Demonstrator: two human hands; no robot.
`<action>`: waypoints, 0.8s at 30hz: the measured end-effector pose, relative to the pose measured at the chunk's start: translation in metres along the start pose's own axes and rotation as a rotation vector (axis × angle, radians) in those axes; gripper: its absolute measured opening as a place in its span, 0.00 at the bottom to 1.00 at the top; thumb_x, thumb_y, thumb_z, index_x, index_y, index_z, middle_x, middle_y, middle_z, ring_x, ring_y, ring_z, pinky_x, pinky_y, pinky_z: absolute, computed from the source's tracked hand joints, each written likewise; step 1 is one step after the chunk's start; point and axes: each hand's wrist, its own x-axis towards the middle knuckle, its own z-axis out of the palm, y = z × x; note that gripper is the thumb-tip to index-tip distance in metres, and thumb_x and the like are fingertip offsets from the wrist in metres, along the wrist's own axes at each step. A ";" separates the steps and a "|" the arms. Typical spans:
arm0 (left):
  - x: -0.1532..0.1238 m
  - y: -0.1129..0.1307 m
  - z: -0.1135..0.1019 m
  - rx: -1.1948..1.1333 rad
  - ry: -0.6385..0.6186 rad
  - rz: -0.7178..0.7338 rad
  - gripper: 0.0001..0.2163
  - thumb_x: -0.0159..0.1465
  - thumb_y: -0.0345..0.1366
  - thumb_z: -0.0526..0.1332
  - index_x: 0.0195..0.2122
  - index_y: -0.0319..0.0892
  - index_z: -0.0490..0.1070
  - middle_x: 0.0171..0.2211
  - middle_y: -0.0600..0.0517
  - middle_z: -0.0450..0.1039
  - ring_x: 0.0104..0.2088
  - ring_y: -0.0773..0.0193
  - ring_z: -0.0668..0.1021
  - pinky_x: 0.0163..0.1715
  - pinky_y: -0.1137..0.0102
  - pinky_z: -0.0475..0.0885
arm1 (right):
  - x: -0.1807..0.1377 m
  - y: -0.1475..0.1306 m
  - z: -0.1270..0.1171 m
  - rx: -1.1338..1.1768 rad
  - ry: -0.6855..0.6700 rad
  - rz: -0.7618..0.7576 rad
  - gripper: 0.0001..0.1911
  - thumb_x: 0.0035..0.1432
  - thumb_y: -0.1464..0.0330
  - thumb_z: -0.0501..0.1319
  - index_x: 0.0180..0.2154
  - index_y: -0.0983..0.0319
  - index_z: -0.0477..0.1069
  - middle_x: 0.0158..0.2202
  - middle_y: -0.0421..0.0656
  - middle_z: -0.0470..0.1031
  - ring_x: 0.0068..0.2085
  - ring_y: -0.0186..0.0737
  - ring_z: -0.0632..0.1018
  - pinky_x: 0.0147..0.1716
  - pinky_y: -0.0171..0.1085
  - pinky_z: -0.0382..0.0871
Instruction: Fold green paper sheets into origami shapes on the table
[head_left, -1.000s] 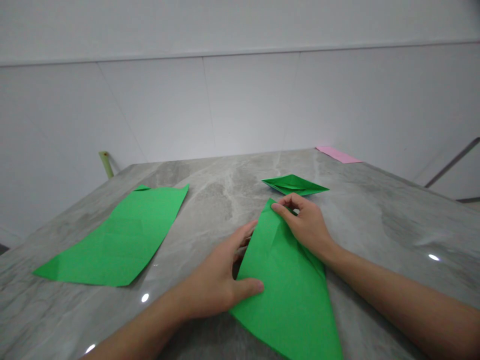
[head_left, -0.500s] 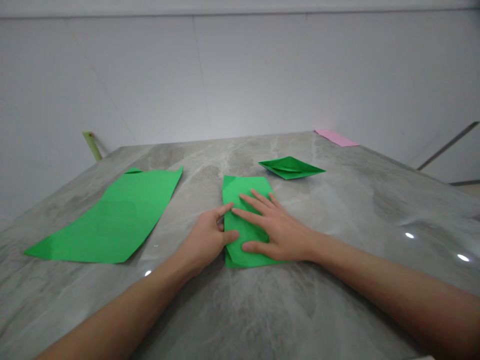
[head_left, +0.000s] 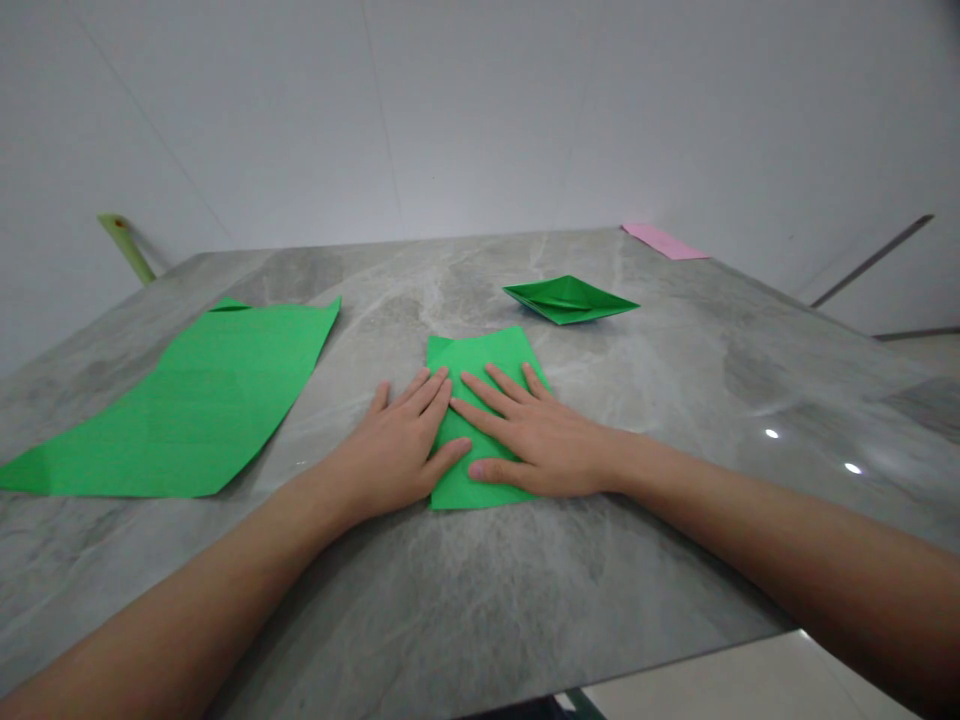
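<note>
The folded green sheet [head_left: 480, 365] looks like matt paper; the grey table [head_left: 675, 400] seems polished marble, smooth and glossy with light glints.

Grey marble table [head_left: 697, 400], white walls [head_left: 525, 100]

The folded paper [head_left: 480, 356], the flat sheet [head_left: 187, 400] and the paper boat [head_left: 568, 300] are showing bright green. The far sheet [head_left: 664, 241] is showing pink. The tabletop [head_left: 712, 400] is showing grey marble veining.

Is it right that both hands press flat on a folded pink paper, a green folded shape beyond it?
No. The head view shows the folded paper under the left hand and right hand is green; the pink sheet lies at the far corner. The green folded shape does lie beyond it.
</note>
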 end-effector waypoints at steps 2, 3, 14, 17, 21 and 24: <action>-0.001 -0.007 -0.007 0.045 -0.061 0.015 0.39 0.66 0.59 0.49 0.70 0.36 0.46 0.71 0.39 0.40 0.70 0.42 0.47 0.63 0.38 0.44 | 0.000 0.000 -0.002 -0.014 -0.028 -0.001 0.42 0.64 0.42 0.46 0.70 0.59 0.43 0.72 0.51 0.38 0.70 0.67 0.40 0.63 0.71 0.32; -0.001 -0.011 -0.011 0.060 -0.085 0.026 0.42 0.64 0.62 0.50 0.71 0.38 0.44 0.71 0.40 0.39 0.70 0.42 0.47 0.63 0.38 0.43 | 0.000 0.000 -0.003 -0.021 -0.041 -0.001 0.42 0.64 0.42 0.45 0.70 0.58 0.43 0.72 0.51 0.38 0.70 0.67 0.40 0.62 0.71 0.31; -0.002 -0.036 -0.021 0.096 -0.165 0.067 0.54 0.55 0.71 0.53 0.71 0.38 0.36 0.71 0.39 0.30 0.70 0.43 0.41 0.63 0.38 0.38 | -0.003 0.000 -0.006 -0.030 -0.085 -0.030 0.45 0.59 0.39 0.49 0.70 0.52 0.44 0.72 0.51 0.35 0.70 0.69 0.39 0.61 0.72 0.27; -0.002 -0.034 -0.022 0.101 -0.170 0.057 0.54 0.55 0.70 0.53 0.71 0.37 0.36 0.71 0.38 0.28 0.70 0.41 0.40 0.63 0.38 0.38 | -0.004 0.001 -0.006 -0.025 -0.086 -0.035 0.44 0.60 0.39 0.49 0.70 0.52 0.45 0.72 0.51 0.35 0.70 0.69 0.39 0.61 0.72 0.27; -0.004 -0.029 -0.025 0.096 -0.210 0.054 0.54 0.55 0.69 0.56 0.71 0.37 0.37 0.71 0.37 0.27 0.70 0.38 0.38 0.63 0.38 0.38 | -0.005 0.005 -0.011 -0.023 -0.086 -0.035 0.44 0.60 0.40 0.51 0.69 0.51 0.45 0.72 0.51 0.37 0.70 0.68 0.41 0.59 0.74 0.27; -0.005 -0.021 -0.025 0.081 -0.224 0.102 0.52 0.56 0.66 0.58 0.71 0.39 0.38 0.71 0.38 0.27 0.69 0.38 0.36 0.62 0.37 0.37 | -0.006 0.008 -0.017 -0.044 -0.073 -0.041 0.43 0.59 0.44 0.56 0.69 0.55 0.50 0.72 0.55 0.43 0.69 0.69 0.47 0.59 0.75 0.28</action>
